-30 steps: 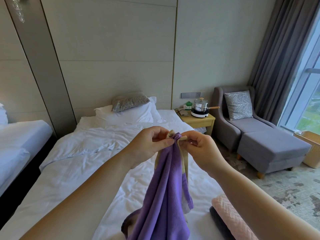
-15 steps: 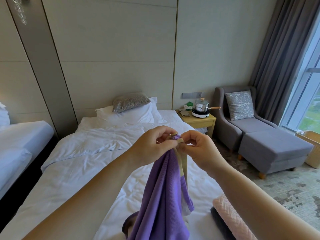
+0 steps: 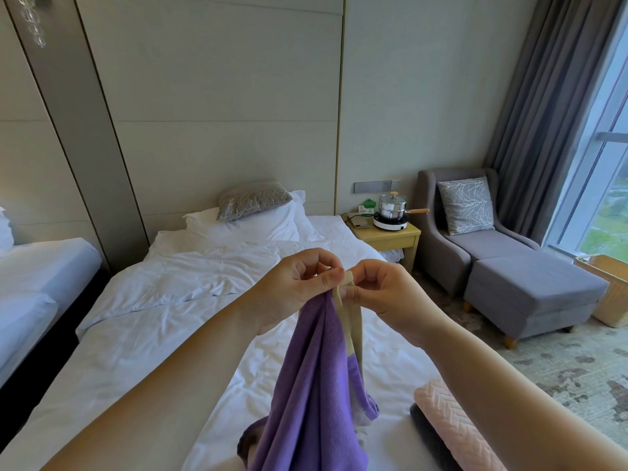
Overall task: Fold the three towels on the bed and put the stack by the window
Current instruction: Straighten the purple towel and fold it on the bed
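We count three towels. The purple towel (image 3: 316, 385) hangs above the bed (image 3: 153, 334), its top edge pinched by the fingers (image 3: 306, 266) of our left hand (image 3: 292, 290) and right hand (image 3: 387, 294), its lower end out of frame. The pink towel (image 3: 452, 426) and the dark towel (image 3: 428, 433) touch on the bed, both cut off.

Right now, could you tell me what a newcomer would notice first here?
The left hand and right hand pinch the top of a purple towel hanging mid-frame above the white bed. A folded pink towel lies at the bed's lower right, and a grey armchair stands by the window at far right.
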{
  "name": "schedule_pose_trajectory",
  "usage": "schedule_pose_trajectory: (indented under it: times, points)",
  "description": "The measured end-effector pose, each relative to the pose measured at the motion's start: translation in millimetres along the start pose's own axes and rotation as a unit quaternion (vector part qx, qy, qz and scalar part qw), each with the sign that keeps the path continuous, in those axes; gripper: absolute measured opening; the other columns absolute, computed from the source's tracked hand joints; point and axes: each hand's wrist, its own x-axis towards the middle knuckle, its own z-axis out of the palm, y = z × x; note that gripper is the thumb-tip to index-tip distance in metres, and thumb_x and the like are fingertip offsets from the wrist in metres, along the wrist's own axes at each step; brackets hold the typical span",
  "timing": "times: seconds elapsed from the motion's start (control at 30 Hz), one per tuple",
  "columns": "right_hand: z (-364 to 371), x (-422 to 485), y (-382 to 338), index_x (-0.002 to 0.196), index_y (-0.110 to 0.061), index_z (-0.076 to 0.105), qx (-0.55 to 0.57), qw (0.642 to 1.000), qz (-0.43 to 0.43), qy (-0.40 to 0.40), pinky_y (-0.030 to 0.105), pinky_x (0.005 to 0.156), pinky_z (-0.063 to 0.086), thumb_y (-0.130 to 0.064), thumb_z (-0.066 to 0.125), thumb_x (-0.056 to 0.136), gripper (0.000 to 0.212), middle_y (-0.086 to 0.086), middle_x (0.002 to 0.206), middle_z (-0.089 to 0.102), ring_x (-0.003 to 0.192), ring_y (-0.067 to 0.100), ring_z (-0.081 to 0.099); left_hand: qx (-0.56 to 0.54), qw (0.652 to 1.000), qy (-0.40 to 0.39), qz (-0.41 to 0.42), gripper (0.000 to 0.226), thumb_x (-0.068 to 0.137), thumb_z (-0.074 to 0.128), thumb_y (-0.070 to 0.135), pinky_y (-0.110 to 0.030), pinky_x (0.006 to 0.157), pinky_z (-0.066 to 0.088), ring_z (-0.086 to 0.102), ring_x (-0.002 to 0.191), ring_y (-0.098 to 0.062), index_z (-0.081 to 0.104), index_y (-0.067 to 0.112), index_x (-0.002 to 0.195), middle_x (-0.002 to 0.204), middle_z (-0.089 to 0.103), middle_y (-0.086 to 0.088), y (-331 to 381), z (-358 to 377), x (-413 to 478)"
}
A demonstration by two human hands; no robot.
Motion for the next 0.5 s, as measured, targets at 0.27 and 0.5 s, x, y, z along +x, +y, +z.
schedule_pose_trajectory:
  times: [0.27, 0.5]
  points:
    - [-4.7, 2.9, -0.9, 0.074, -0.001, 0.068, -0.041, 0.998, 0.015, 0.051, 0.048, 0.076, 0.05, -0.018, 0.082, 0.068, 0.023, 0.023, 0.08, 0.069, 0.072, 0.024, 0.058, 0.148, 0.988, 0.034, 0.035, 0.017, 0.087, 0.062, 0.038, -0.026, 0.073, 0.045, 0.055, 0.073, -0.015, 0.066, 0.022, 0.09, 0.081, 0.065, -0.01, 3.8, 4.2, 6.8]
    - [-2.7, 9.1, -1.7, 0.075, -0.006, 0.068, 0.018, 0.999, -0.03, 0.023, 0.033, 0.071, 0.046, -0.016, 0.077, 0.075, 0.014, 0.015, 0.076, 0.068, 0.073, 0.02, 0.058, 0.152, 0.987, -0.02, 0.046, 0.015, 0.08, 0.075, 0.028, -0.023, 0.07, 0.043, 0.052, 0.071, -0.012, 0.066, 0.02, 0.089, 0.073, 0.055, -0.007, 22.9, -9.9, 14.7]
